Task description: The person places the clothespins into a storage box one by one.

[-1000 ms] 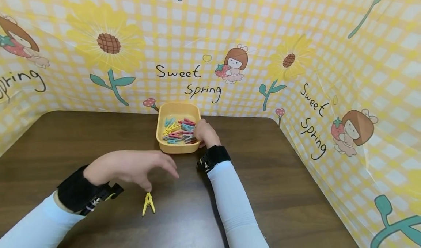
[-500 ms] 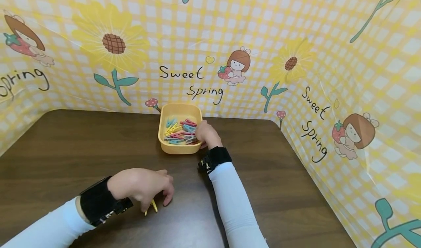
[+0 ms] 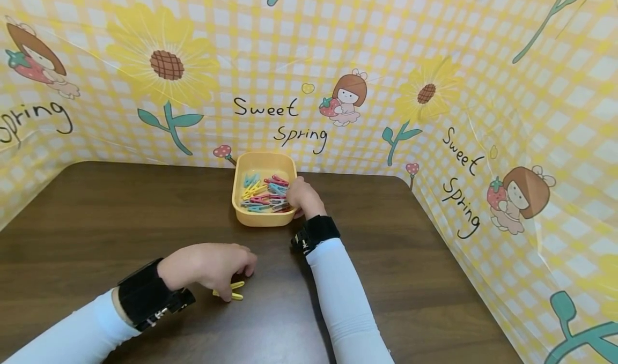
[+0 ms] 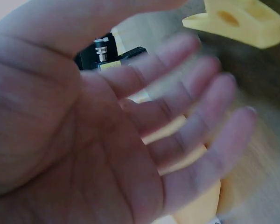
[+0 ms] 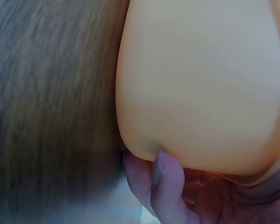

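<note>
- Tub (image 3: 263, 215) is the thing to go by here: small, yellow, plastic, with rounded corners, sitting at the far side of the dark wood-grain table (image 3: 425, 257) and full of pink, blue and yellow pegs (image 3: 264, 194).
- The right hand (image 3: 302, 196) is at the tub's right rim. In the right wrist view its fingers (image 5: 168, 186) curl against the smooth outer wall, so it's holding the tub, and the hand covers that corner of the peg pile.
- The left hand (image 3: 207, 266) is well nearer the person than the tub and a bit to its left. Its fingers are bent down over a single yellow peg (image 3: 232, 290) lying flat on the table, pinching one end of it.
- The left wrist view is mostly blurry palm, with the peg (image 4: 238, 21) poking past the fingertips.
- Behind the tub there's a glossy yellow checked sheet (image 3: 507, 85) with sunflowers and cartoon girls, printed "Sweet Spring" (image 3: 280, 120).
</note>
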Motion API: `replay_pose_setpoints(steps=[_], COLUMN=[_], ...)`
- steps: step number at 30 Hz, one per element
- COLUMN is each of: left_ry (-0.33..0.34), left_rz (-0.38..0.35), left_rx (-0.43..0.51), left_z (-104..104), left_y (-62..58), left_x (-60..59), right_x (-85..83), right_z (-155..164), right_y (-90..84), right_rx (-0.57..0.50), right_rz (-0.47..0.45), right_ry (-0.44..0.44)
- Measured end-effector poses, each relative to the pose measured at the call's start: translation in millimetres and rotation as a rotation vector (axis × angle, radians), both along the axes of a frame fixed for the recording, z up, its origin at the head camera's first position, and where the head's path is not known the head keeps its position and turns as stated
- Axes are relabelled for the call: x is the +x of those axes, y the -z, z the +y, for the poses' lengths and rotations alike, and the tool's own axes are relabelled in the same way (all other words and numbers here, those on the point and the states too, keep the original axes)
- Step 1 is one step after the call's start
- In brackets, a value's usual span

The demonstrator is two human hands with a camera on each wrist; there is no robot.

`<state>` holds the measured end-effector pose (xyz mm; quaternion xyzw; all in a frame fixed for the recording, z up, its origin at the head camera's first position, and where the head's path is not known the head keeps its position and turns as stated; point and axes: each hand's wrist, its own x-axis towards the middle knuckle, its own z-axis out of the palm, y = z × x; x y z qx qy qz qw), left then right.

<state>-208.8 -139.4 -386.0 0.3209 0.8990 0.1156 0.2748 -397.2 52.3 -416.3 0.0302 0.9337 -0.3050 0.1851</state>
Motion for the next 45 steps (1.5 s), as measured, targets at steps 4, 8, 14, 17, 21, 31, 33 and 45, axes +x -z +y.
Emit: replay_pose_setpoints(steps=[4, 8, 14, 17, 21, 31, 33, 45], left_ry=[-0.038, -0.018, -0.025, -0.054, -0.095, -0.197, -0.179, -0.077], left_rz=[0.002, 0.002, 0.031, 0.040, 0.043, 0.016, 0.026, 0.030], left_rx=[-0.012, -0.004, 0.012, 0.002, -0.006, -0.005, 0.002, 0.037], left_z=[1, 2, 3, 4, 5, 5, 6, 7], left_y=[0.7, 2.7, 4.3, 4.6, 4.8, 5.4, 5.8, 7.4], left_x=[0.8, 1.4, 2.2, 2.8, 4.8, 7.0, 7.3, 3.7], right_x=[-0.7, -1.8, -2.9, -1.3, 0.2, -1.2, -2.6, -3.9], right_z=[0, -1, -1, 0, -1, -1, -1, -1], right_y=[0.2, 0.4, -0.8, -4.1, -8.7, -6.0, -3.3, -1.8], right_rx=[0.004, 0.015, 0.012, -0.007, -0.011, 0.001, 0.006, 0.004], right_rz=[0.001, 0.000, -0.021, -0.043, -0.063, -0.053, -0.038, -0.040], right_ry=[-0.001, -0.002, 0.002, 0.003, 0.010, 0.006, 0.006, -0.001])
